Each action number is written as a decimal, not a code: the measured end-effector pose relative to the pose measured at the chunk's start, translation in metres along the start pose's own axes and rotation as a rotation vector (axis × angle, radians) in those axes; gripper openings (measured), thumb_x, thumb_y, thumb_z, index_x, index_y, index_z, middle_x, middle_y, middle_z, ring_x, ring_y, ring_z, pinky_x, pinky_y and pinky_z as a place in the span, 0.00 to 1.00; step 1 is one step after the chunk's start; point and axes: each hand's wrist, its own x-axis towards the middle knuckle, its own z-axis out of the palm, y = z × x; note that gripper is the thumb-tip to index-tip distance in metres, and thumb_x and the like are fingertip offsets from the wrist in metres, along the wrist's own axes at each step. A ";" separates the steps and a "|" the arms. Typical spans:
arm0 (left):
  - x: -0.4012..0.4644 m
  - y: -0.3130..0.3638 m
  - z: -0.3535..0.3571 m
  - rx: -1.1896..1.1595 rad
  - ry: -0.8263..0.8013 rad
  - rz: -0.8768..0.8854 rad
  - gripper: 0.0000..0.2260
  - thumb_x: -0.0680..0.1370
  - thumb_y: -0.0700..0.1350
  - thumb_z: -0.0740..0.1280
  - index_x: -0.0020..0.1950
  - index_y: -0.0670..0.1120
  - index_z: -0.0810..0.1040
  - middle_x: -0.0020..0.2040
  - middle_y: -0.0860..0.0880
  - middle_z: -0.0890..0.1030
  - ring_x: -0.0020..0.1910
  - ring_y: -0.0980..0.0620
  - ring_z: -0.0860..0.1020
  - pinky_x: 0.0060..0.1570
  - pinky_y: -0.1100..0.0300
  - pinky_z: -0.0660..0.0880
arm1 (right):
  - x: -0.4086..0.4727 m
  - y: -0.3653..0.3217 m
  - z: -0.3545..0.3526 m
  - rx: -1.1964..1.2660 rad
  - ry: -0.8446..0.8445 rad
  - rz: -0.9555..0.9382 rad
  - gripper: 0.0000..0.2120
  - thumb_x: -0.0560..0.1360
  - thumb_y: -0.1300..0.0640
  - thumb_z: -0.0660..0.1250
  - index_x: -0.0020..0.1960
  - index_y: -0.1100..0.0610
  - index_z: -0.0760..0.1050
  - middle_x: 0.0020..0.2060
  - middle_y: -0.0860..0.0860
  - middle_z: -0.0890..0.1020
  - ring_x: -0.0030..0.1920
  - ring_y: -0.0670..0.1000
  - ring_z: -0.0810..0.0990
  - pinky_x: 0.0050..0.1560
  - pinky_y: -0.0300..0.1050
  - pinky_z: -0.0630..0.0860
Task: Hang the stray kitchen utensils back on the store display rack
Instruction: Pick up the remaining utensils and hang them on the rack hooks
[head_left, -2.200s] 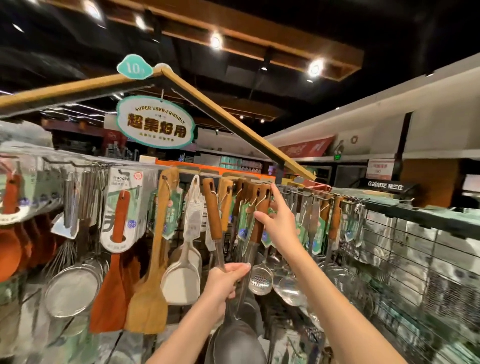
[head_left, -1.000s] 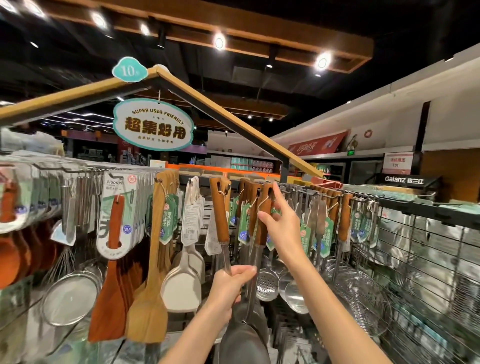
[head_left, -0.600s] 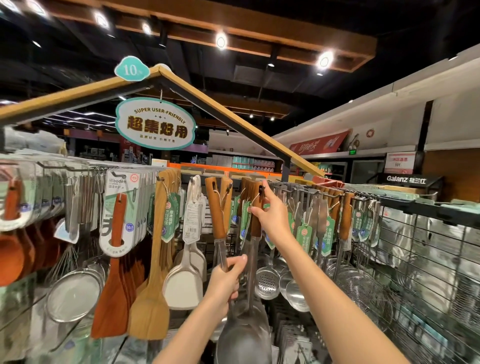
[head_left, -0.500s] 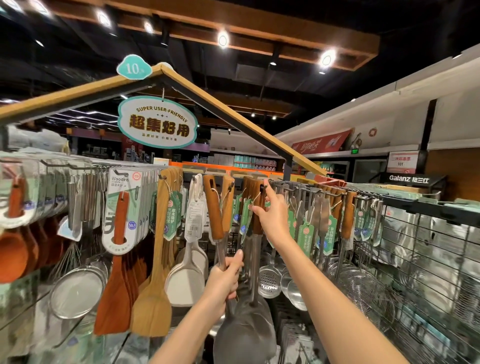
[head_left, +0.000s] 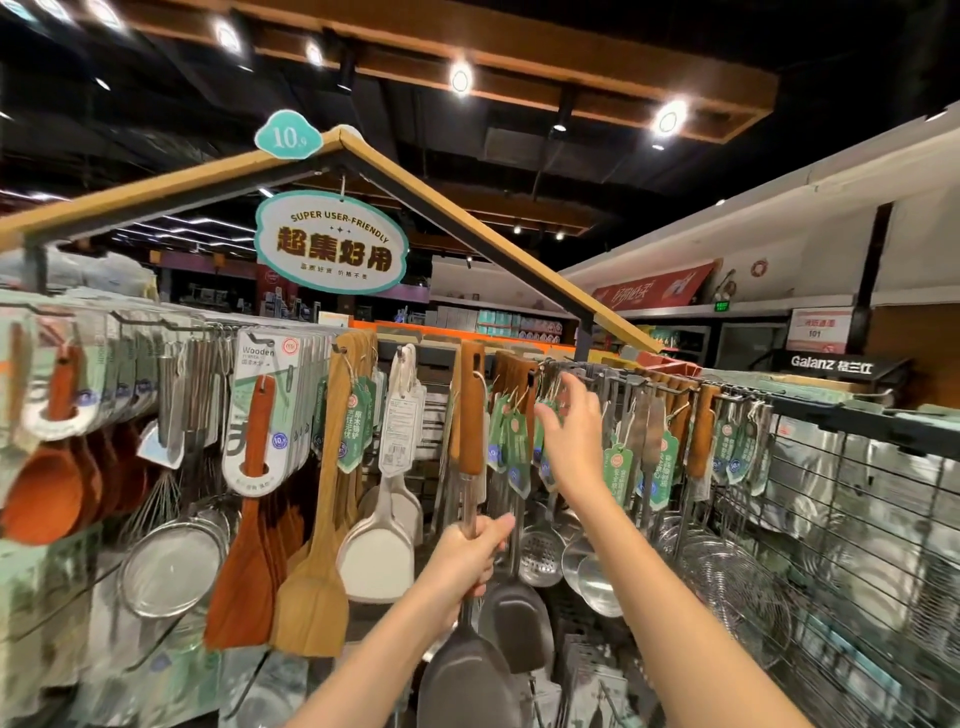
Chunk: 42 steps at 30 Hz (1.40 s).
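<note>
I see the left hand clenched round the steel shaft of a spatula, just below its wooden grip. Spatula stands near upright, long axis vertical: blade down by the forearm, hang-hole end up, level w/ the rack hooks. Hole end sits just left of the hooked row of wood-handled utensils; I cannot tell if it is on a hook yet.

Right hand is released, fingers spread, holding nothing, up among the green tags just right of the spatula grip, and nearer the hooks than the left.

Judgement: next move turns on that small sideways gap, hole vs. hook tip. Risk: tags or strings snag.
</note>
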 end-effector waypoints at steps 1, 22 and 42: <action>0.001 0.000 0.004 0.004 -0.015 -0.004 0.16 0.77 0.51 0.65 0.32 0.49 0.65 0.23 0.54 0.61 0.20 0.57 0.59 0.21 0.66 0.57 | -0.004 -0.005 -0.005 0.087 0.042 -0.034 0.19 0.79 0.55 0.62 0.69 0.52 0.65 0.60 0.51 0.72 0.58 0.49 0.73 0.60 0.49 0.72; 0.022 0.002 0.034 -0.247 0.038 0.085 0.16 0.78 0.53 0.62 0.47 0.39 0.77 0.38 0.44 0.81 0.40 0.49 0.80 0.48 0.53 0.78 | -0.021 -0.014 -0.009 0.202 -0.196 -0.023 0.34 0.77 0.62 0.64 0.75 0.40 0.53 0.62 0.50 0.77 0.28 0.47 0.73 0.27 0.31 0.72; 0.068 0.004 0.030 0.082 -0.006 0.384 0.36 0.75 0.32 0.64 0.60 0.74 0.58 0.71 0.44 0.64 0.70 0.44 0.66 0.59 0.53 0.75 | 0.008 0.015 0.025 0.067 -0.111 -0.031 0.34 0.75 0.60 0.67 0.73 0.39 0.55 0.70 0.49 0.68 0.64 0.47 0.69 0.53 0.41 0.64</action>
